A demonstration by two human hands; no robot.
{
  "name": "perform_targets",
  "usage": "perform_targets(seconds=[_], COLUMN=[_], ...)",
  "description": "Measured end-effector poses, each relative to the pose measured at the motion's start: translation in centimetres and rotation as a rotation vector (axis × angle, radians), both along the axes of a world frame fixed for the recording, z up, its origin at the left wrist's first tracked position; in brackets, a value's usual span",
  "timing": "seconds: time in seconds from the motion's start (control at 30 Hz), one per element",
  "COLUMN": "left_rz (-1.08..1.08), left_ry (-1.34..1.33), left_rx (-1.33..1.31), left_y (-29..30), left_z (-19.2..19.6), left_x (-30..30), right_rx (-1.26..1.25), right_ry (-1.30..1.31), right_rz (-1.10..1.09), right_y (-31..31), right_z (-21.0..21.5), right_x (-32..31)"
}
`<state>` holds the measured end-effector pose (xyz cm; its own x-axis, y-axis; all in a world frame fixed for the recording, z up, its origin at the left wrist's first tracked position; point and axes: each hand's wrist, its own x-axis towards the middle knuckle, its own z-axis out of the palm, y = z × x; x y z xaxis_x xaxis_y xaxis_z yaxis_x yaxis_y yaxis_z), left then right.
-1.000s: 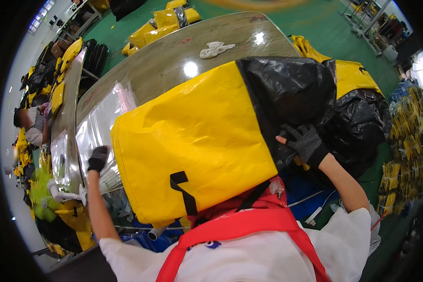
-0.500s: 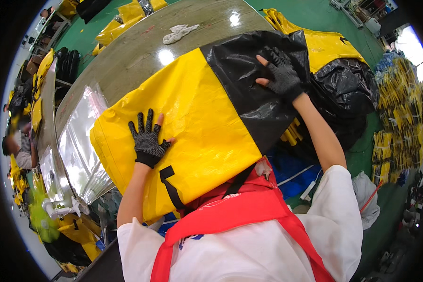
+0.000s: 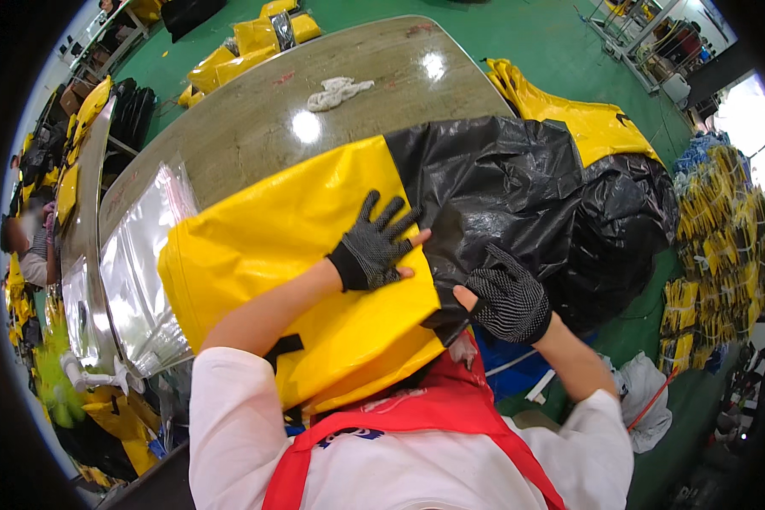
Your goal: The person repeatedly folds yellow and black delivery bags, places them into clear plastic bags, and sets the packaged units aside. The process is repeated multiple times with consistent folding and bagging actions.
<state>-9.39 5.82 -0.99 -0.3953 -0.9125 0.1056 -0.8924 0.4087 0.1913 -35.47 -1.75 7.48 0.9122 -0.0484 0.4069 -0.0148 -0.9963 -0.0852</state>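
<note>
A large piece of yellow-and-black coated fabric (image 3: pixel 297 221) lies over the near side of the table, its yellow part to the left and its wrinkled black part (image 3: pixel 501 178) to the right. My left hand (image 3: pixel 374 244), in a black dotted glove with thumb and forefinger tips bare, presses flat on the yellow beside the colour seam, fingers spread. Close to the near edge, my right hand (image 3: pixel 510 293) in a matching glove rests on the black part with its thumb apart. Its dark fingertips blend into the fabric. A black strap (image 3: pixel 285 347) shows partly under my left forearm.
Clear plastic sheets (image 3: pixel 149 272) lie at the table's left. A white rag (image 3: pixel 338 93) sits toward the far side of the table (image 3: pixel 229 144). More yellow fabric (image 3: pixel 569 110) spreads at the right; bundled yellow pieces (image 3: pixel 722 229) are stacked beyond. Another person (image 3: pixel 34 255) is at far left.
My left hand has slid right across the yellow to near the seam. My right hand has come down toward me. The black part now spreads further right, wrinkled, and the yellow's near edge has shifted.
</note>
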Motion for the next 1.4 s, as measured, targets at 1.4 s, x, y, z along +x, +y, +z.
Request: perform_targets(seconds=[1.4], left_rz=[0.885], left_ry=[-0.212], left_rx=[0.125], left_y=[7.4], left_z=[0.2], left_x=[8.9], right_rx=[0.072], right_ry=[0.488], right_rz=[-0.518], right_y=[-20.3], right_z=[-4.3], right_x=[3.5])
